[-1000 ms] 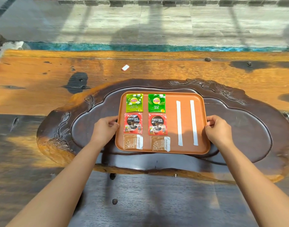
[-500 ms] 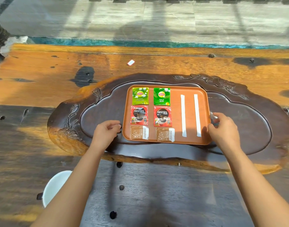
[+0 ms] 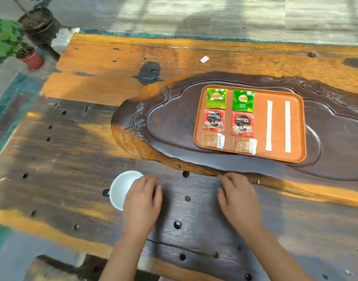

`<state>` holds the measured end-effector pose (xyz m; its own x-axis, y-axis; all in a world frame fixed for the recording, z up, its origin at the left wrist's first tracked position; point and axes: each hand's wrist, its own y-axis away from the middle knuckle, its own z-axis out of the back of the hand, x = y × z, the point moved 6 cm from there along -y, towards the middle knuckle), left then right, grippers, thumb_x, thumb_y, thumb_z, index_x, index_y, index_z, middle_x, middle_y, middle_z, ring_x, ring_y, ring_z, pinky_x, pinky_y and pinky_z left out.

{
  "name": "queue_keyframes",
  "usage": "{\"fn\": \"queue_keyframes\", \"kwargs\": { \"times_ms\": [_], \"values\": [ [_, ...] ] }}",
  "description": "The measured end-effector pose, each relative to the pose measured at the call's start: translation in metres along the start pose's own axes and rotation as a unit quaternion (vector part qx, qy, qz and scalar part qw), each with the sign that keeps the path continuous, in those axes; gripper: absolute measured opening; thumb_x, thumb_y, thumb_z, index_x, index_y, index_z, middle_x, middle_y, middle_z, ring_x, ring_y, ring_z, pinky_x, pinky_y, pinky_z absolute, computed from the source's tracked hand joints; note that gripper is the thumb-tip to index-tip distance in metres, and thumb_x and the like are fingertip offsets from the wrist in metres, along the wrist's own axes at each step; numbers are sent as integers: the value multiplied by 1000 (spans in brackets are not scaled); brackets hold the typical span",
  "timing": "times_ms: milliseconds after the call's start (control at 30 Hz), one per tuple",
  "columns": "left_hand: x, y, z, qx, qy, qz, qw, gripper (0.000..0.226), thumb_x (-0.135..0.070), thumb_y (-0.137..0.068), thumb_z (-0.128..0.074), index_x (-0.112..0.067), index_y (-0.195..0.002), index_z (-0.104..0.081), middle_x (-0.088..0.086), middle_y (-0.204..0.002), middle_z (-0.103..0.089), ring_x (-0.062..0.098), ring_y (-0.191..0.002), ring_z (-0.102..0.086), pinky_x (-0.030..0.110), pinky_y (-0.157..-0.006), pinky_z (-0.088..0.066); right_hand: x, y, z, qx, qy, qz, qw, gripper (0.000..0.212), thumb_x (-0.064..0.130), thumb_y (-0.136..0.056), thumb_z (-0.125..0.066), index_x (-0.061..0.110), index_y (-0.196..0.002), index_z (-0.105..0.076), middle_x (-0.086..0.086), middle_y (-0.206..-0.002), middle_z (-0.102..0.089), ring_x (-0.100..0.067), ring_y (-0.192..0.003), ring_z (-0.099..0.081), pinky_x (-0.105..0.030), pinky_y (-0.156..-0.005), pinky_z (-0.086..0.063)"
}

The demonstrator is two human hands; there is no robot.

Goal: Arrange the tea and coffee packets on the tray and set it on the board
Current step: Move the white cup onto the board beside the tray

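An orange tray point(image 3: 259, 94) rests in the hollow of the dark carved wooden board point(image 3: 174, 122). On it lie two green Lipton tea packets point(image 3: 216, 98), two red Nescafe coffee packets point(image 3: 214, 121), two clear brown sachets point(image 3: 213, 140) and two white sticks point(image 3: 268, 125), all in neat rows. My left hand point(image 3: 141, 201) hovers flat over the table near the front edge, fingers apart, beside a white cup. My right hand point(image 3: 238, 198) is also open and empty, just in front of the board's near edge. Neither hand touches the tray.
A white cup point(image 3: 121, 189) stands on the table point(image 3: 113, 69) just left of my left hand. A small white scrap point(image 3: 204, 59) lies on the far tabletop. Potted plants point(image 3: 30, 57) stand on the floor at the far left.
Both hands let go of the tray and drew back toward me onto the table. The view swung left and down, bringing the white cup fully into sight.
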<state>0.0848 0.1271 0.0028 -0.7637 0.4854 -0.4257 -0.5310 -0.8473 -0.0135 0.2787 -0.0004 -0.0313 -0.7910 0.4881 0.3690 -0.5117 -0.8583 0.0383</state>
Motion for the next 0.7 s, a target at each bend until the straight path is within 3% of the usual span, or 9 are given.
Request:
{"fn": "queue_keyframes", "kwargs": {
  "times_ms": [167,267,367,467,567,633,700],
  "values": [
    [75,5,22,16,-77,38,996,50,-30,-81,-39,-6,-122,-54,14,-123,-58,34,-108,-52,43,-91,-42,15,17,-39,48,18,74,996,45,12,-71,-72,13,-114,-59,-12,-114,-60,-29,-109,-50,-45,-84,-48],
    [119,9,19,65,-90,82,990,57,-34,-79,-50,-8,-130,-46,12,-133,-53,35,-118,-47,45,-100,-36,13,30,-68,128,59,108,984,62,31,-73,-71,20,-130,-48,-12,-135,-51,-27,-126,-35,-51,-98,-39],
    [141,15,19,93,25,161,982,49,-30,-81,-65,-13,-125,-51,2,-115,-61,24,-107,-53,38,-88,-41,11,38,-87,165,114,127,971,67,55,-83,-44,27,-143,-31,-13,-149,-33,-29,-137,-20,-53,-105,-18],
    [147,24,20,88,130,195,968,32,-26,-85,-62,-17,-116,-58,-4,-106,-61,12,-94,-58,27,-76,-43,9,42,-94,181,128,120,968,67,62,-89,-16,29,-147,-17,-11,-154,-19,-27,-141,-8,-54,-107,-7],
    [154,38,16,81,254,243,933,14,-17,-91,-54,-18,-102,-62,-5,-86,-69,11,-83,-62,22,-68,-45,6,44,-96,183,125,111,969,67,63,-89,-13,31,-148,-11,-8,-156,-12,-25,-143,0,-55,-108,-4],
    [156,46,9,82,317,267,906,10,-14,-91,-53,-16,-93,-63,-5,-68,-69,7,-68,-61,23,-64,-45,5,44,-97,183,123,107,969,67,64,-89,-13,31,-148,-10,-8,-156,-12,-24,-143,0,-55,-108,-5],
    [157,53,-1,86,376,291,876,11,-13,-92,-53,-12,-85,-61,-2,-63,-66,6,-63,-58,23,-61,-44,4,45,-97,185,127,109,968,67,63,-90,-13,30,-148,-11,-8,-156,-12,-25,-143,-1,-56,-108,-6]
  ]
}}
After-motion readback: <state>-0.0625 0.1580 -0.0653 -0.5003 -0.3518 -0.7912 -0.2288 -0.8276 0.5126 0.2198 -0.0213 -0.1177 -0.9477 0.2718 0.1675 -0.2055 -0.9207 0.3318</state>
